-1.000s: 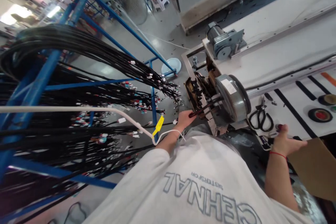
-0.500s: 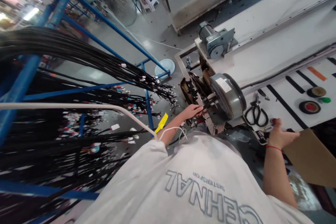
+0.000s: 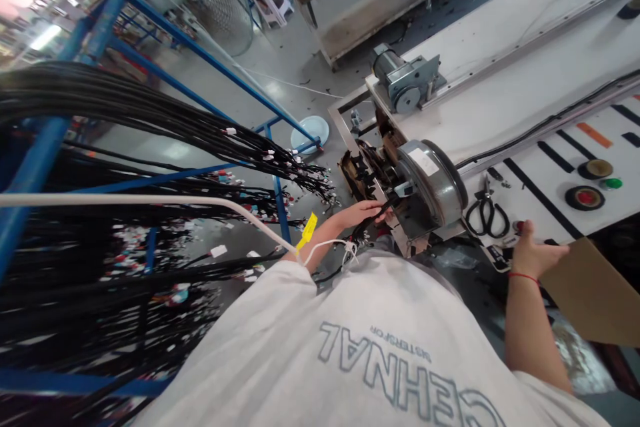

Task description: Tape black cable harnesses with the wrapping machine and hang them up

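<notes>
Head view: left hand (image 3: 361,212) is pinching a thin black cable (image 3: 364,228) right at the mouth of the round grey metal machine (image 3: 433,181), which sits on the end edge of the white desk (image 3: 505,90). Right hand (image 3: 533,252) rests loose and open-fingered at the desk's near edge, just beside black scissors (image 3: 484,214). Blue rack of black cables (image 3: 150,147) crowds the left.

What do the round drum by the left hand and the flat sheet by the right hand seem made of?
The drum looks like bare grey metal with a dull sheen and a white label. The sheet looks like brown cardboard, matte and plain, though thin board is possible.
</notes>
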### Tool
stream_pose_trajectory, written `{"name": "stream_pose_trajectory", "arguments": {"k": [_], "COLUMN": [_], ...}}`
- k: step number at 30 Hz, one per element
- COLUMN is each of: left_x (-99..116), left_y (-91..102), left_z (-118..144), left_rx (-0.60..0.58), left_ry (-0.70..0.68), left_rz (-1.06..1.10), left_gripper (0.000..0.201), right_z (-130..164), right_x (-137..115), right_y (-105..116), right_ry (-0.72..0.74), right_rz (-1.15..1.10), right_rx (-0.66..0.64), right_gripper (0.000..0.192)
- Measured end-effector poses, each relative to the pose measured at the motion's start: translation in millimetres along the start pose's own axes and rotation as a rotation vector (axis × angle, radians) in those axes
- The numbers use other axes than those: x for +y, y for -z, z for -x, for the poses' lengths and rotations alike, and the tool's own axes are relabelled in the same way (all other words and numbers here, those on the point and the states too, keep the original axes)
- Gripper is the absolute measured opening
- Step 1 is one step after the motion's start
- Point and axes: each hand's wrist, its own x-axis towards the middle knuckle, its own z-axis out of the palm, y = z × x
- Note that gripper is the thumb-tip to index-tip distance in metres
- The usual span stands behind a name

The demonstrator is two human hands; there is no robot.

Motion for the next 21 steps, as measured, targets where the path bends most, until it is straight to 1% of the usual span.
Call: {"name": "stream_pose_trajectory", "arguments": {"k": [2, 4, 7, 10, 12, 15, 18, 21], "left_x": [4, 6, 2, -11, -20, -28, -23, -10], "left_y": [-0.3, -0.2, 4.5, 12.0, 14.1, 9.7, 0.9, -6.5], "left_z": [0, 0, 8, 25, 35, 39, 28, 14], "left_rx": [-0.049, -0.07, -0.066, -0.061, -0.001, 0.148, 0.249, 0.313], "left_ry": [-0.013, 0.017, 0.11, 0.168, 0.135, 0.038, -0.032, -0.074], "left_rz": [-0.061, -0.12, -0.196, -0.318, -0.427, -0.532, -0.542, -0.551], "left_gripper": [0.048, 0.049, 0.057, 0.061, 0.058, 0.054, 0.05, 0.045], "right_z": [2, 4, 6, 7, 6, 4, 2, 1], "right_x": [-2, -4, -8, -11, -12, -10, -7, -4], "right_y": [2, 3, 5, 6, 5, 3, 1, 0], "right_ry": [-0.003, 0.0, -0.022, -0.041, -0.05, -0.065, -0.062, -0.054], "right_rz": [-0.017, -0.038, -0.045, -0.031, -0.02, -0.012, -0.02, -0.013], "right_rx": [0.026, 0.048, 0.061, 0.054, 0.048, 0.051, 0.057, 0.067], "right_gripper": [0.072, 0.065, 0.069, 0.073, 0.073, 0.075, 0.074, 0.074]}}
